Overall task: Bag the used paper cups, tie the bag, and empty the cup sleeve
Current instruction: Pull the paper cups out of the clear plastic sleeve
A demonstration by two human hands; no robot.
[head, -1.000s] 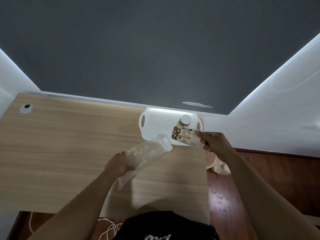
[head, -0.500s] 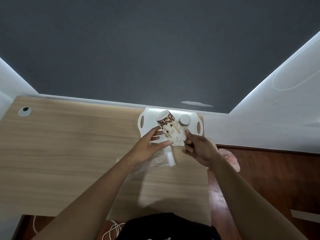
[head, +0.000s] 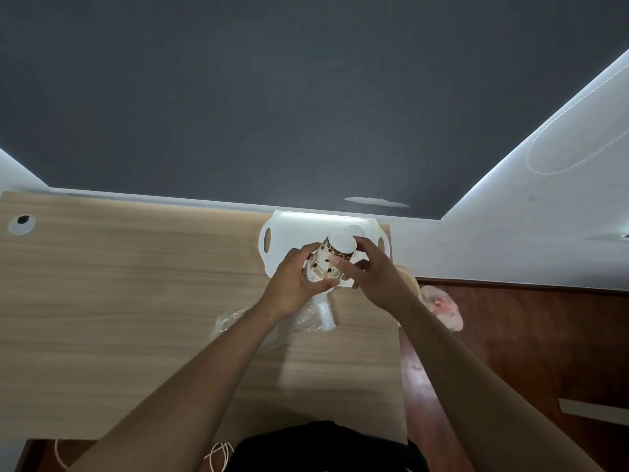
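Note:
A stack of paper cups (head: 332, 255) printed with coffee beans is upside down, its white base up, over the white tray (head: 289, 233). My left hand (head: 294, 279) grips the stack's lower left side. My right hand (head: 369, 270) holds its right side, fingers curled round it. Behind the stack another upturned cup (head: 354, 229) stands on the tray, mostly hidden. The clear plastic cup sleeve (head: 313, 315) lies crumpled on the wooden table (head: 119, 301), below my left wrist.
The tray sits at the table's far right corner against the wall. The table's right edge runs just past my right hand, with wooden floor and a pink object (head: 442, 310) below. A cable hole (head: 22, 223) marks the far left.
My left hand let the plastic sleeve drop on the table and joined the right hand on the cup stack, which turned from lying sideways to upside down over the tray.

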